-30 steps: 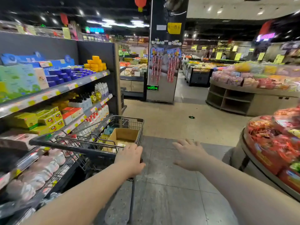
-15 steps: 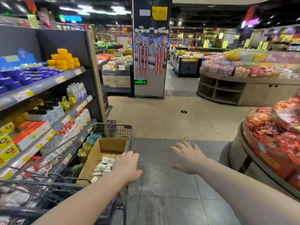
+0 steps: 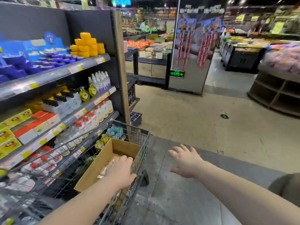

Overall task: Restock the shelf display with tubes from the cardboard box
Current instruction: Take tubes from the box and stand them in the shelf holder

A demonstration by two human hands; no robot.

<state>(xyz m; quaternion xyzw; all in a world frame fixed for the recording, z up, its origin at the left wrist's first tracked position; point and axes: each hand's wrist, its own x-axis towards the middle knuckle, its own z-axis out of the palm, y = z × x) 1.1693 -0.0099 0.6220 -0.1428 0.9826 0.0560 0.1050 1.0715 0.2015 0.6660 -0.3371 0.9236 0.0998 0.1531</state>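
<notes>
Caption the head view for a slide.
Left hand reaches into the cardboard box in a wire cart beside stocked shelves; right hand hovers open.

— Where is the left hand?
— Stretched forward on a bare forearm, palm down, fingers bent downward; whether they grip anything cannot be told.
— And the right hand?
— Held out level and well apart from the left; palm down, fingers spread, thumb out to the side; it holds nothing.

A wire shopping cart is standing near left. A green exit sign is glowing on the far pillar. A round display stand is sitting far right.
</notes>
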